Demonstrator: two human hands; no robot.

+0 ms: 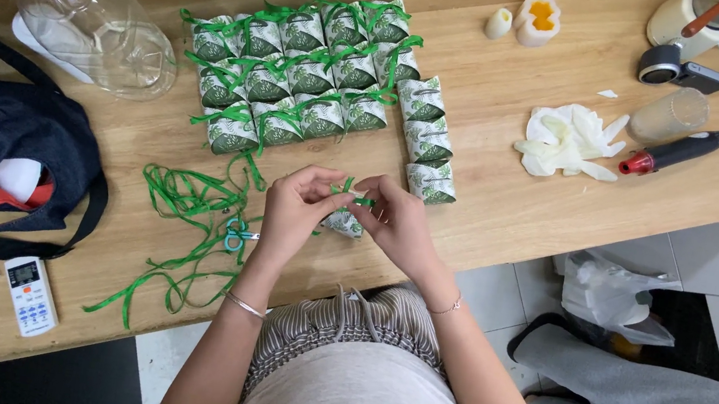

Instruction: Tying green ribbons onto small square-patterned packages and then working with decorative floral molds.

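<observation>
Here both hands, left hand (298,207) and right hand (394,221), pinch green ribbon (351,193) around a small packet (343,222); slack fingers could let the knot slip.

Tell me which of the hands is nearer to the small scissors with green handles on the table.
The left hand. It works just above and right of the scissors; the right hand is farther right, beyond the small packet both hands hold.

Far left of the hands, a dark bag (3,171) with red lining sits on the wooden desk (509,204), a white remote (30,296) below it. Up left lies a clear plastic bottle (89,23). Up right are white gloves (567,142), a red-tipped tool (671,153) and a candle (538,19).
</observation>
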